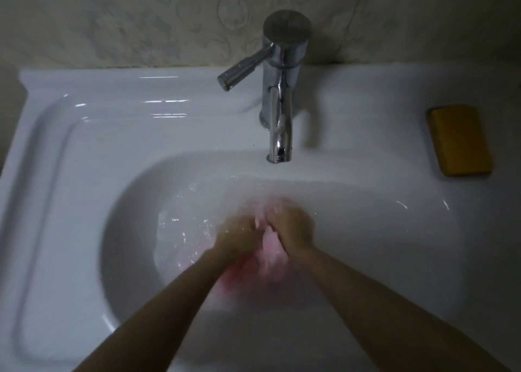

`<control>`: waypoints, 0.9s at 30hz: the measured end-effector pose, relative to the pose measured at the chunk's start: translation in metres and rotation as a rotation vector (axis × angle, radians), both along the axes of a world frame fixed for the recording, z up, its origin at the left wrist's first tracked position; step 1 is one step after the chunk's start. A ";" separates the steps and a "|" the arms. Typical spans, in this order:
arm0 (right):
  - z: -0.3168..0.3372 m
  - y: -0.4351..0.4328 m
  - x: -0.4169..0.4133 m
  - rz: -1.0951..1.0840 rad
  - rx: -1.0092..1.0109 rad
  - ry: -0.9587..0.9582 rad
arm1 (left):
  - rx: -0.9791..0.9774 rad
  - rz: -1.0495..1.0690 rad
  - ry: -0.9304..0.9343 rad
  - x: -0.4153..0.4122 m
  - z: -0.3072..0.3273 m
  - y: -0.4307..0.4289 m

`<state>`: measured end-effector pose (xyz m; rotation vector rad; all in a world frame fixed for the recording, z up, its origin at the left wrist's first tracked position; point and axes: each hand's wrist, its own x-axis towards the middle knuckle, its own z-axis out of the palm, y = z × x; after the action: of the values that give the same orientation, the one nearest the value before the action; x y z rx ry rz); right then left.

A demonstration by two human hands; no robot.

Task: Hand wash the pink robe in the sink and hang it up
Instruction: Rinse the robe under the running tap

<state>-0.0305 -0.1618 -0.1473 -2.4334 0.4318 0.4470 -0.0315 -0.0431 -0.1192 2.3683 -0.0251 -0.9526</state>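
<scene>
The pink robe [262, 267] lies bunched and wet in the basin of the white sink [366, 230], mostly under water. My left hand [239, 236] and my right hand [293, 228] are side by side in the middle of the basin, both gripping a fold of the pink cloth between them. The hands are blurred by motion, and water splashes around them. Much of the robe is hidden under my hands and forearms.
A chrome tap [279, 90] stands at the back of the sink, its lever pointing left and its spout over the basin. A yellow bar of soap [459, 140] lies on the right ledge. A flat white ledge [84, 174] runs on the left.
</scene>
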 end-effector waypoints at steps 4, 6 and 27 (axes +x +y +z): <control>0.018 -0.030 0.002 -0.241 0.455 0.096 | -0.380 0.148 0.244 0.008 0.047 0.025; 0.029 -0.044 -0.006 -0.318 0.612 0.108 | -0.394 0.311 0.212 0.001 0.053 0.031; -0.019 -0.006 -0.083 0.301 -0.276 -0.400 | 0.419 -0.030 -0.356 -0.080 -0.037 -0.004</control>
<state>-0.1133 -0.1673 -0.1661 -2.7810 -0.0511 0.0120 -0.1114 -0.0467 -0.1565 2.9075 0.0023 -0.5764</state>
